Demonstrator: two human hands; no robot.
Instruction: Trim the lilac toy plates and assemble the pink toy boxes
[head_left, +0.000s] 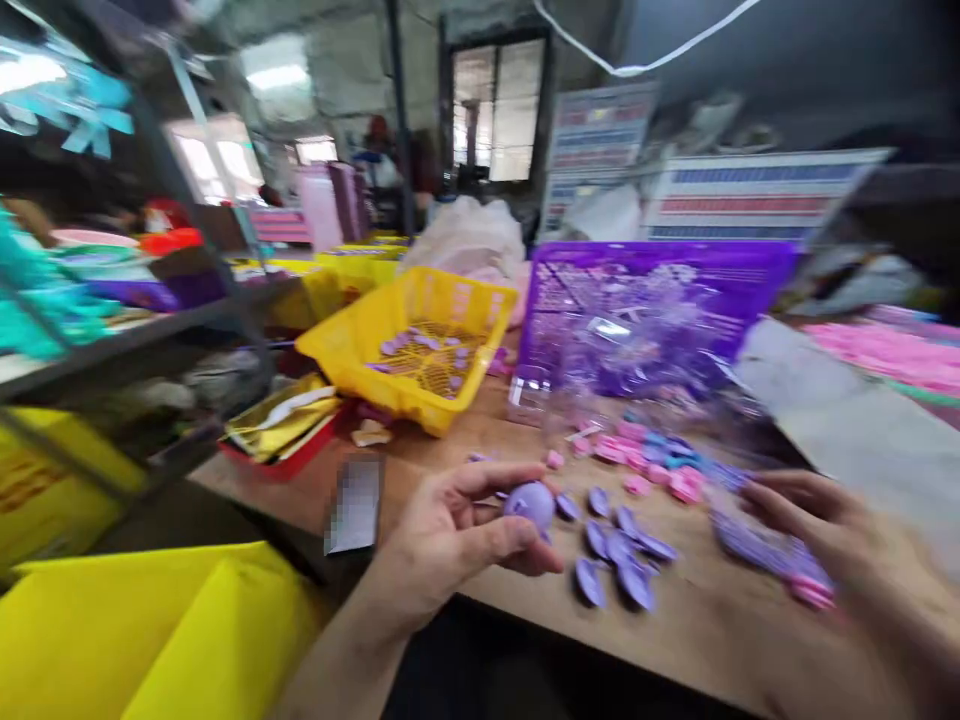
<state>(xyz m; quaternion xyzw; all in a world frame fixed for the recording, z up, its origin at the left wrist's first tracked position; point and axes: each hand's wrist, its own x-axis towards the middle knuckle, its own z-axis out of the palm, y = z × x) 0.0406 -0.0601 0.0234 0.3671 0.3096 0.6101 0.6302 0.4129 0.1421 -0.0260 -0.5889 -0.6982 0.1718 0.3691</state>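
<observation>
Purple piece (529, 503) — pinched by curled left grip (446, 545); right grip (844, 520) palm-down — hold unclear.

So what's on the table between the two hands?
The head view shows small purple oval pieces lying between the left hand, holding a round purple piece, and the right hand; pink pieces lie beyond.

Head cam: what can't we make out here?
Head view, all:
1) Round purple piece: partly covered by left hand.
2) Right hand: blurred; unclear whether its grip holds the purple bundle.
3) Small pieces in the yellow basket: too small, blurred to identify.
4) Yellow object: cut off by left and bottom edges.
</observation>
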